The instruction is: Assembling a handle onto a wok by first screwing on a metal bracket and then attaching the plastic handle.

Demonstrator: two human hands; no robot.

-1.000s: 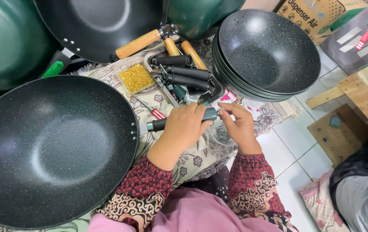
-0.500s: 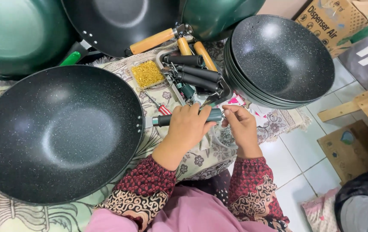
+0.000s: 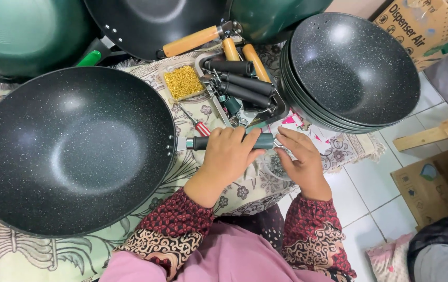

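Handle-fitting step: left hand (image 3: 230,154) wrapped the dark green handle (image 3: 234,141) at the speckled wok (image 3: 70,149), right hand (image 3: 299,159) pinching its end; next, fastening it probably needed the screwdriver (image 3: 195,122)

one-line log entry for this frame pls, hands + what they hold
left hand: gripping dark green pan handle | right hand: fingertips at handle's end | handle meets rim of large speckled wok | screwdriver beside

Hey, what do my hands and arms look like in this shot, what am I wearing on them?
Both hands, left hand and right hand, are bare: no gloves, and no rings or watch show. Each forearm wears a long sleeve in dark red, black and cream batik-style swirls, snug at the wrists.
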